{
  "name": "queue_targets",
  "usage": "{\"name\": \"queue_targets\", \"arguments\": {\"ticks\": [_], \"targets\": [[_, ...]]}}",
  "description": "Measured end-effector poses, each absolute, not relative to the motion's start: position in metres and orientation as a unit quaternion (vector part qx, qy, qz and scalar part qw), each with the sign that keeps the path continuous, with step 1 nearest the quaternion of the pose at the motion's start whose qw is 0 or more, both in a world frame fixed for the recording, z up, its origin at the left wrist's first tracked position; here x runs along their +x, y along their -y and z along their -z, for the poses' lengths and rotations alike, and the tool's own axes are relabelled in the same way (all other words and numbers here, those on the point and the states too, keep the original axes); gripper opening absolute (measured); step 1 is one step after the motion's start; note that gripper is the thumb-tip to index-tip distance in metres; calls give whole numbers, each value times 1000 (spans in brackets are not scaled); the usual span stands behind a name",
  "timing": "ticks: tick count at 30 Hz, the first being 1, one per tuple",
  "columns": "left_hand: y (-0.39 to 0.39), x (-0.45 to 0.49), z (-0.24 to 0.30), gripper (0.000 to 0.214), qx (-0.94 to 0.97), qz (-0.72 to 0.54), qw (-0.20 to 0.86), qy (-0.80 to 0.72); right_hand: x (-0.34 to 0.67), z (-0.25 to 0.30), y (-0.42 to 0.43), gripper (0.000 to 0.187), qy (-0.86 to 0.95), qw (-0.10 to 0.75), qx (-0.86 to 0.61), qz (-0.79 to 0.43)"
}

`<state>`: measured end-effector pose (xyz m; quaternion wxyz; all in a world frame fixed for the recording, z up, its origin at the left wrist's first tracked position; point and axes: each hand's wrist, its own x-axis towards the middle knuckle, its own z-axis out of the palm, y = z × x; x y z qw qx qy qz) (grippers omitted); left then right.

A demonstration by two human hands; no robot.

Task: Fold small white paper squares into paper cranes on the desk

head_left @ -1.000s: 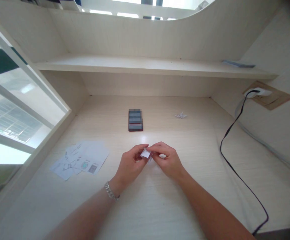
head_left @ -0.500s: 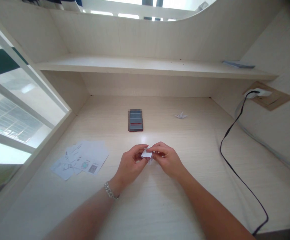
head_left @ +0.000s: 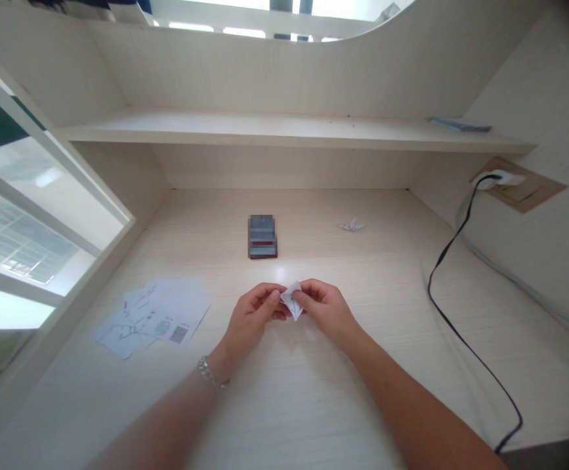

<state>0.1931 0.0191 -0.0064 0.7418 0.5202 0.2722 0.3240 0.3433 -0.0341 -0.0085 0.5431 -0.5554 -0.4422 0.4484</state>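
Observation:
A small piece of folded white paper is held up between my two hands over the desk, showing a pointed, kite-like shape with creases. My left hand pinches its left edge between thumb and fingers. On the other side, my right hand grips it with the thumb pressed on the front face and the fingers behind. Farther back on the desk sits a small folded paper crane. Beyond my left hand lies a dark phone-like rectangle, its face blurred out.
Several printed paper sheets overlap on the desk at the left. A black cable runs from a wall socket down the right side. Above the back of the desk spans a shelf carrying a flat bluish item.
The folded paper has been turned so that a pointed, creased face shows. My right thumb has moved onto its front, and the left fingers have shifted along its edge. The view has shifted slightly.

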Motion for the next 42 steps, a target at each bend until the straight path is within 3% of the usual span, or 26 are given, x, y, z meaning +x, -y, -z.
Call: {"name": "queue_targets", "arguments": {"ticks": [11,22,42], "targets": [[-20,193,11,24,494,-312,767,-265,341,4,34,21,371,568,-534,-505],[-23,196,15,18,527,-308,729,-309,339,5,39,16,502,483,-627,-349],[-26,194,16,16,519,-294,741,-309,335,3,42,12,524,462,-648,-303]]}}
